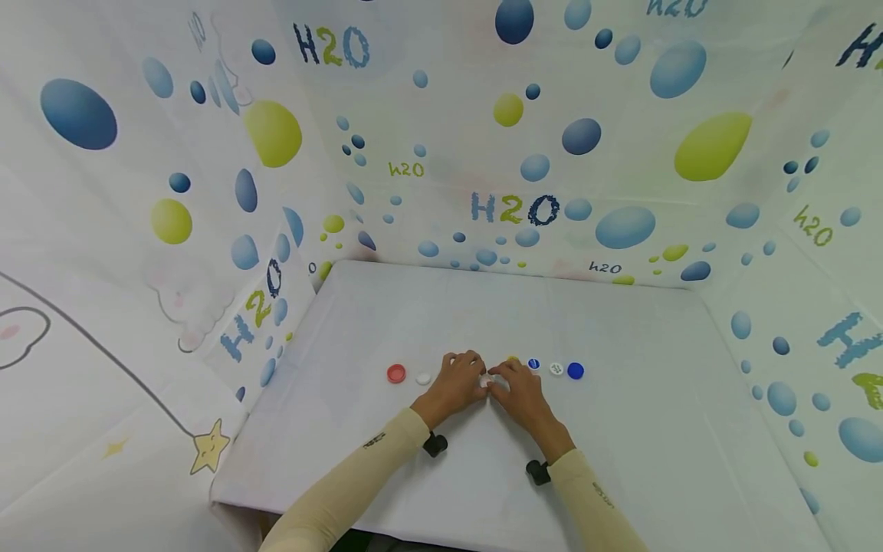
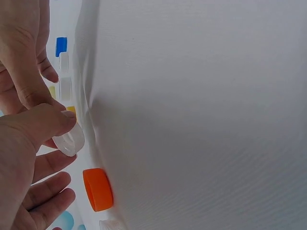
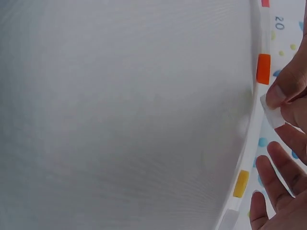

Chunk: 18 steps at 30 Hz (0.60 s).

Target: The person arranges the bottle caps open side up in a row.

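Observation:
Both hands meet over the middle of the table around a small translucent white bottle cap (image 1: 486, 380), which stands tilted on edge in the left wrist view. My left hand (image 1: 457, 388) pinches it, thumb on its face. My right hand (image 1: 519, 394) holds its other side with thumb and index finger, partly hidden; its remaining fingers spread loosely in the right wrist view. Beside the left hand lies an orange cap (image 2: 98, 189), hidden from the head view. A yellow cap (image 3: 241, 184) lies just beyond the right hand.
Caps form a row across the white-covered table (image 1: 662, 429). Left of the hands are a red cap (image 1: 396, 373) and a white cap (image 1: 423, 378). To the right are a blue-and-white cap (image 1: 534, 364), a patterned white cap (image 1: 556, 369) and a blue cap (image 1: 576, 371).

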{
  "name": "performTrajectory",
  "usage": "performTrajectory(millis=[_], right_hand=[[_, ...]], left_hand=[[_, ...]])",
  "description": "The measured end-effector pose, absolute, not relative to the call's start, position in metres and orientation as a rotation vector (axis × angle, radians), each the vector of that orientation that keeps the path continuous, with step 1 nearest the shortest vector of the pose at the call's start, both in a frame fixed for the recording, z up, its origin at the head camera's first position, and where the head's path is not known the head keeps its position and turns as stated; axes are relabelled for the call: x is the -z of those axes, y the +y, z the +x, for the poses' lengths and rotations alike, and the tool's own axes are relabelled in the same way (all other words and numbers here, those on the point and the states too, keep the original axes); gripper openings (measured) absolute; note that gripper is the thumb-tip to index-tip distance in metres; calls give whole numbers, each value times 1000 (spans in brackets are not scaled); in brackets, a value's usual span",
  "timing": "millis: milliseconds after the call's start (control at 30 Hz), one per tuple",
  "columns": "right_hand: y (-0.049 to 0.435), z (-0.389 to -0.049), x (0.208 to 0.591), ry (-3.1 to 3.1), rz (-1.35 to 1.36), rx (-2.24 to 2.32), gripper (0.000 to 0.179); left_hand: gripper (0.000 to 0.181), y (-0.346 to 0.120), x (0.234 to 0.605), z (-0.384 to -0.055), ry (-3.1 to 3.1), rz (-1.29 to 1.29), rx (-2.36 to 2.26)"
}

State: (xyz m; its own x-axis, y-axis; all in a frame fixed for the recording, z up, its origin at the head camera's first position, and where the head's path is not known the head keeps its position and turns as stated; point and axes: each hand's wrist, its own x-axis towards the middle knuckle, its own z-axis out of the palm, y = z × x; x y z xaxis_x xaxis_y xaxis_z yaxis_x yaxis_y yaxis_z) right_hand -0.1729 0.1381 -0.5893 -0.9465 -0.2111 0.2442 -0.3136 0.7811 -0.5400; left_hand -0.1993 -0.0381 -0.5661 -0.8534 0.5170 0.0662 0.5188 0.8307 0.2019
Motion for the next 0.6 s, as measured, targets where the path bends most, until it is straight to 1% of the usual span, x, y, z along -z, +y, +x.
performTrajectory(millis=[600], right_hand=[[139, -170, 591, -2883, 396, -820, 27]], left_hand=[[32, -38, 568, -197, -3011, -842, 264]])
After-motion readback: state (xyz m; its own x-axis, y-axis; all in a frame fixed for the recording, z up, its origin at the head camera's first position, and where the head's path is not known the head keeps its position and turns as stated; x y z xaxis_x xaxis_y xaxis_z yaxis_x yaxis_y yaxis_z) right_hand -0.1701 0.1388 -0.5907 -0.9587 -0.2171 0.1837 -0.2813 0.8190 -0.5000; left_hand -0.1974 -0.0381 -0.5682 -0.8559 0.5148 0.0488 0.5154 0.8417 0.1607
